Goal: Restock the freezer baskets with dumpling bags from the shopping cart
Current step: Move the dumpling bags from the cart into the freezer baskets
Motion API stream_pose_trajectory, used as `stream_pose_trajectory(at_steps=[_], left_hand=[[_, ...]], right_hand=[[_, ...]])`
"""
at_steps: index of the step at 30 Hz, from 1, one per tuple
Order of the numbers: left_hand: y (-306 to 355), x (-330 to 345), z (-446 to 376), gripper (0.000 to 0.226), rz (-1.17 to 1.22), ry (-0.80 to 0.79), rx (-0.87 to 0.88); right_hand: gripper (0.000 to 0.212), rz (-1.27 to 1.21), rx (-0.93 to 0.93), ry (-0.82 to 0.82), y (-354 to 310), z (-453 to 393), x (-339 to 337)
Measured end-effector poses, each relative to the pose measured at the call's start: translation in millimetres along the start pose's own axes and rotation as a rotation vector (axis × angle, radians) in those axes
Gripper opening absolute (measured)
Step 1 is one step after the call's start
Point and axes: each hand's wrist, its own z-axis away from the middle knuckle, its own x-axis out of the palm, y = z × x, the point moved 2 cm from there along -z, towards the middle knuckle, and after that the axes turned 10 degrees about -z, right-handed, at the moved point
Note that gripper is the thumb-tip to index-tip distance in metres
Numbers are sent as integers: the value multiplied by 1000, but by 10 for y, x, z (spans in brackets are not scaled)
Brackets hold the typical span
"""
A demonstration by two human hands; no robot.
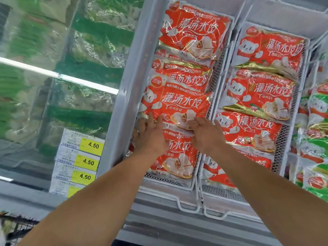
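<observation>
both bare forearms reach up from the bottom edge over the ribbed metal front ledge of the freezer (177,226). nearest in the left-hand white wire freezer basket (184,188) lies a red-orange plastic dumpling bag with white lettering (179,155), flat against the basket's front edge. the left hand (150,135) lies over its left side, fingers stretched forward with the tips touching the lower edge of the next red dumpling bag up, the one with a white bear printed on it (177,105); the fingers look straight, not curled around anything. the right hand (205,134) rests at that bear bag's lower right corner with fingers bent onto the plastic; whether it pinches the bag or only presses it, i cannot tell. beyond the bear bag, more red bags overlap toward the basket's far edge. the neighbouring wire basket on the right (282,151) holds a similar overlapping row of red dumpling bags (257,96). green-and-white bags (314,148) sit along the right edge. to the left, yellow price tags reading 4.50 (91,145) are stuck on a closed glass freezer lid (53,77) with green packets under it.
</observation>
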Motion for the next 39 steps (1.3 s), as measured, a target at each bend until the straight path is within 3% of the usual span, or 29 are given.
stream_pose_trajectory(at_steps=[4,9,19,30,39], left_hand=[[91,-129,-173,83,-38,175,58],[130,1,-300,90,-77,40,109],[30,89,-243,82,-89,101,114],[70,2,-83,75,-33,101,101],[113,-139,785,60,142,190,215]], right_hand=[[65,-27,-21,145,-15,-73,-41],[63,28,-29,46,42,-125,22],[62,79,-22,5,9,-7,126],[61,36,-21,115,-23,165,110],[57,-79,-107,248,-175,1078,95]])
